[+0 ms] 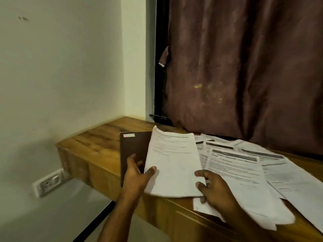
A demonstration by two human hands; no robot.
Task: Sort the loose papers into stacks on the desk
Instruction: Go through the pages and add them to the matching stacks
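Note:
A printed white sheet [173, 163] is lifted slightly above the wooden desk [97, 137], its far edge curling up. My left hand [138, 173] grips its near left corner, thumb on top. My right hand [215, 187] pinches its near right corner. Several loose printed papers [244, 172] lie fanned and overlapping on the desk to the right of the held sheet, some with dark header bars; a few hang over the front edge. A dark brown folder [132, 145] lies flat under the left side of the held sheet.
A maroon curtain [244, 67] hangs behind the desk, touching the far papers. White wall [61, 67] bounds the left. A wall socket [47, 184] sits below the desk's left end. Bare wood shows at the desk's far left corner.

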